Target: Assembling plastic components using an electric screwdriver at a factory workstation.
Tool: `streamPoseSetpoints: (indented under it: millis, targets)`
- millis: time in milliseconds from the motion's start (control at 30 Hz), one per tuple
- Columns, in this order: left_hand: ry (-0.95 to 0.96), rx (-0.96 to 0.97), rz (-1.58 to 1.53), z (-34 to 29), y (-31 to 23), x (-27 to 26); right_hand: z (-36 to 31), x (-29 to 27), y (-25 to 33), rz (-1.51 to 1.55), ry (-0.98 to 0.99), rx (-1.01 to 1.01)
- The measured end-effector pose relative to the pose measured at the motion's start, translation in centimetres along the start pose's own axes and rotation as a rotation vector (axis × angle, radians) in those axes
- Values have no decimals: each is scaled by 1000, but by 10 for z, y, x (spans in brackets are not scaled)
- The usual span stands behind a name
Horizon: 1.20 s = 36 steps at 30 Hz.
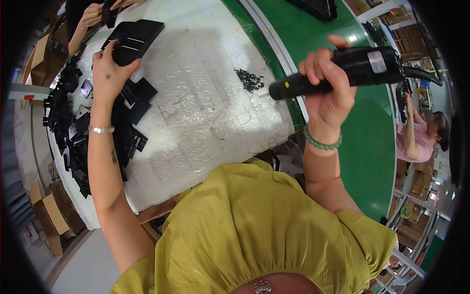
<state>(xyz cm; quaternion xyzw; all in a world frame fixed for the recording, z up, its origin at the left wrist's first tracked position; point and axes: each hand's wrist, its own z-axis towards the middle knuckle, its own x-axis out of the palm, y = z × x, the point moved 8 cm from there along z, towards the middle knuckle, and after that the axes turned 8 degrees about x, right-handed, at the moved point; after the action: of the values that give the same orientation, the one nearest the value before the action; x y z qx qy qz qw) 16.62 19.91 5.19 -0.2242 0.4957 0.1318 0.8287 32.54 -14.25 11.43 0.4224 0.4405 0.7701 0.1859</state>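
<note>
While the left hand [108, 72] grasps a black panel [147, 34], the right hand [330, 85] clasps a corded tool [363, 64].

A black panel [148, 32] and black corded tool [363, 63] are held well apart.

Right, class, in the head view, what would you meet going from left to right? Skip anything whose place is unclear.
Open cardboard box → left hand touching a black part → pile of small black pieces → right hand gripping a black handheld tool → person in pink.
</note>
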Motion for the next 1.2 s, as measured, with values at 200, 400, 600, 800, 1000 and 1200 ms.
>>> streamPoseSetpoints:
  millis: [200, 400, 600, 800, 1000, 1200]
  targets:
    - [191, 323, -488, -75, -107, -25, 36, -1, -26, -78, -40, -106]
    - [609, 143, -610, -148, -130, 0, 49, 14, -54, -43, -60, 0]
    - [268, 297, -562, -115, -135, -25, 48, 19, -49, -55, 1, -34]
    - [65, 329, -696, -62, -167, 7, 27, 30, -17, 146, 138, -43]
    - [-98, 447, -704, -52, -186, 3, 12, 44, 12, 122, 230, -128]
    - [-116, 461, -731, -50, -191, -6, 10, 46, 20, 142, 270, -136]
